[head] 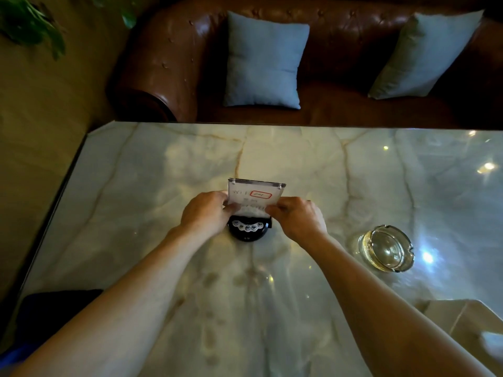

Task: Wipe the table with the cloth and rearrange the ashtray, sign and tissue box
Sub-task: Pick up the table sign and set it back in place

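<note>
Sign (255, 195) held by left hand (205, 212) and right hand (298, 219).

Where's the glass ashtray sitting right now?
The ashtray sits on the marble table, on the person's right, apart from the sign and nearer the person than it.

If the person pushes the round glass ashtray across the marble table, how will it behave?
The round clear glass ashtray looks thick, so probably heavy for its size. It sits low and wide, so tipping seems unlikely. On the glossy marble table it would likely slide easily.
</note>
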